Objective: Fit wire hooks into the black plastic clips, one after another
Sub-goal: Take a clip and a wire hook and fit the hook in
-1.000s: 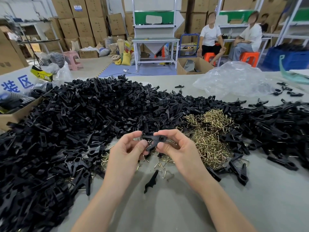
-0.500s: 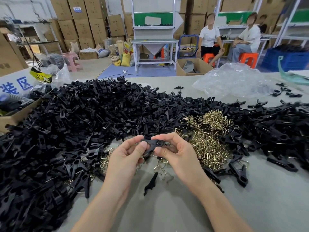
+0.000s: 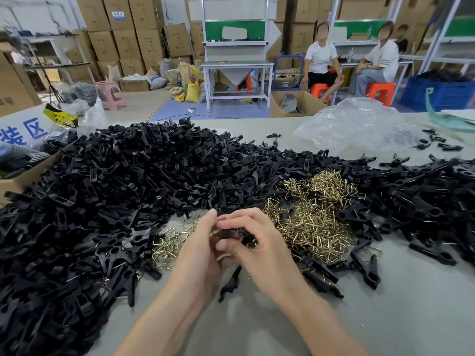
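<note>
While the left hand (image 3: 198, 253) and right hand (image 3: 262, 253) both pinch one black clip (image 3: 231, 233) above the counter (image 3: 385, 319), steady it and press the hook in squarely; the hook itself is hidden. Spare hooks (image 3: 313, 222) lie just right, loose clips (image 3: 128, 188) beyond.

Bright even light, warped edges

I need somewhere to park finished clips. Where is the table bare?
Bare table at near right, below the stray clips, and a far strip between the clip pile and plastic bag. Crowded: mid-table, wire hooks and clips.
</note>
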A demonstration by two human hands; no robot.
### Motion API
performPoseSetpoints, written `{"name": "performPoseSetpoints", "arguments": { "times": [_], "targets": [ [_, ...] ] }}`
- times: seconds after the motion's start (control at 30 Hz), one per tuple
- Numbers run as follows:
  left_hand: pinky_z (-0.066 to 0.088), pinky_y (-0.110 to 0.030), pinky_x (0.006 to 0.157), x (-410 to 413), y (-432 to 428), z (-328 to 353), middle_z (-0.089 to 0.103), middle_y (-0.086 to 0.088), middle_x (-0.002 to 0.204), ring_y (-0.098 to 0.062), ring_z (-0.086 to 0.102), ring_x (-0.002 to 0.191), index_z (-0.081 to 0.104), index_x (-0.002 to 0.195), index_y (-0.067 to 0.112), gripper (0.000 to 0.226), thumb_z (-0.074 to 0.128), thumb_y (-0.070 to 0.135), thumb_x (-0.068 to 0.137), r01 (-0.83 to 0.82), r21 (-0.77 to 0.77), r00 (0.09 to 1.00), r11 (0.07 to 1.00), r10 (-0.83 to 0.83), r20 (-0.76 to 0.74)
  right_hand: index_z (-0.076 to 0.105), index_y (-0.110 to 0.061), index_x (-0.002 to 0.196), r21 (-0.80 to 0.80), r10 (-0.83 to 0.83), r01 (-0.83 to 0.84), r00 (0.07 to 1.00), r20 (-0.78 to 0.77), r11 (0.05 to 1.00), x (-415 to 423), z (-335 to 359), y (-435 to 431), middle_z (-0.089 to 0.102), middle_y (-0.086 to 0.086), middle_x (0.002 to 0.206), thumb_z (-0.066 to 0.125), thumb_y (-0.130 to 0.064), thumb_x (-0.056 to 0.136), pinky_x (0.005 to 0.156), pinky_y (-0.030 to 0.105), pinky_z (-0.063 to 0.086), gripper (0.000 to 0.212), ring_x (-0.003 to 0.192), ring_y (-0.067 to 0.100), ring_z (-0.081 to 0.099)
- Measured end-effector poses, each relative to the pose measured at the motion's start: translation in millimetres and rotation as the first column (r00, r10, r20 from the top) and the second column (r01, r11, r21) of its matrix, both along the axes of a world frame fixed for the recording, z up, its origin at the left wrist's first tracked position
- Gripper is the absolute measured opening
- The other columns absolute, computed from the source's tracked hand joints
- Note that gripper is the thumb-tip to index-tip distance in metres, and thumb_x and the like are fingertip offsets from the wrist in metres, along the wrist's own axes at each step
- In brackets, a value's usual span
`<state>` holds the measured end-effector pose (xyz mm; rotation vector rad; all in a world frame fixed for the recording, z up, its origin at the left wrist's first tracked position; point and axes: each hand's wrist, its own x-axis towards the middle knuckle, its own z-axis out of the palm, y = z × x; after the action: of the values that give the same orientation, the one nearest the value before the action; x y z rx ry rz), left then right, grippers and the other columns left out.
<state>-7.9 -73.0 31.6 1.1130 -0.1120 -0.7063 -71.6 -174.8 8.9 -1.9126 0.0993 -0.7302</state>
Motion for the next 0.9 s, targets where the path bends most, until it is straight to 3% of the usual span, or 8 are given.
{"name": "performPoseSetpoints", "arguments": {
  "times": [0.1,0.17,0.27,0.33,0.57,0.77,0.9],
  "targets": [
    [0.057,-0.03,0.07,-4.8,0.0,0.9,0.066,-0.006,0.088,-0.016,0.064,0.08,0.075,0.084,0.019,0.035,0.054,0.045,0.096,0.046,-0.032,0.998,0.998,-0.047,-0.035,0.069,-0.041,0.106,-0.168,-0.023,0.02,1.0,-0.012,0.986,0.0,-3.3,4.8,0.053,-0.024,0.125,0.071,-0.044,0.085,0.1,0.014,0.038,0.021,0.126,0.007,0.046],
    [0.058,-0.03,0.07,-5.7,0.2,1.8,0.07,-0.006,0.09,-0.017,0.067,0.083,0.077,0.088,0.018,0.036,0.054,0.045,0.097,0.044,-0.015,0.999,0.999,-0.045,-0.021,0.068,-0.039,0.105,-0.216,-0.015,0.006,0.999,-0.04,0.976,-0.5,-4.6,6.1,0.049,-0.026,0.13,0.069,-0.041,0.086,0.103,0.016,0.038,0.018,0.129,0.005,0.042],
    [0.058,-0.027,0.059,-6.1,-0.4,2.8,0.073,-0.006,0.083,-0.013,0.068,0.071,0.073,0.1,0.011,0.036,0.055,0.042,0.098,0.029,0.009,1.0,1.0,-0.029,0.011,0.065,-0.04,0.103,-0.235,-0.008,-0.005,0.999,-0.052,0.972,-1.9,-2.5,6.3,0.046,-0.027,0.134,0.065,-0.041,0.085,0.102,0.011,0.033,0.018,0.131,0.003,0.039],
    [0.056,-0.026,0.056,-5.9,-1.3,1.6,0.071,-0.005,0.079,-0.012,0.067,0.065,0.074,0.093,0.013,0.034,0.055,0.041,0.098,0.031,0.03,0.998,0.999,-0.032,0.05,0.065,-0.039,0.102,-0.225,-0.005,-0.008,0.998,-0.056,0.974,-3.1,-0.8,5.9,0.046,-0.028,0.133,0.064,-0.042,0.084,0.099,0.006,0.032,0.018,0.13,0.002,0.039],
    [0.056,-0.03,0.061,-6.6,-2.9,-3.5,0.065,-0.004,0.071,-0.014,0.063,0.064,0.078,0.075,0.025,0.045,0.047,0.045,0.101,0.036,0.071,0.987,0.997,-0.046,0.156,0.068,-0.032,0.101,-0.233,0.002,-0.028,0.994,-0.109,0.972,-5.6,-3.0,3.7,0.045,-0.03,0.131,0.072,-0.029,0.088,0.101,0.008,0.032,0.015,0.131,0.002,0.039],
    [0.055,-0.038,0.072,-3.8,-1.6,-4.5,0.06,-0.01,0.076,-0.024,0.062,0.074,0.074,0.08,0.018,0.046,0.046,0.046,0.103,0.017,0.066,0.984,0.998,-0.028,0.176,0.069,-0.033,0.106,-0.247,-0.014,-0.01,0.995,-0.095,0.969,-4.5,-5.3,3.8,0.049,-0.025,0.13,0.072,-0.03,0.09,0.096,0.014,0.039,0.017,0.123,0.004,0.043],
    [0.052,-0.046,0.082,1.5,2.6,-6.5,0.065,-0.013,0.084,-0.028,0.063,0.083,0.073,0.086,0.017,0.039,0.051,0.045,0.101,-0.026,0.07,0.979,0.997,0.011,0.205,0.068,-0.03,0.113,-0.359,-0.079,0.083,0.997,0.026,0.93,-3.1,-2.8,3.4,0.059,-0.022,0.123,0.066,-0.035,0.094,0.101,0.017,0.039,0.02,0.12,0.005,0.049]
  ]
}}
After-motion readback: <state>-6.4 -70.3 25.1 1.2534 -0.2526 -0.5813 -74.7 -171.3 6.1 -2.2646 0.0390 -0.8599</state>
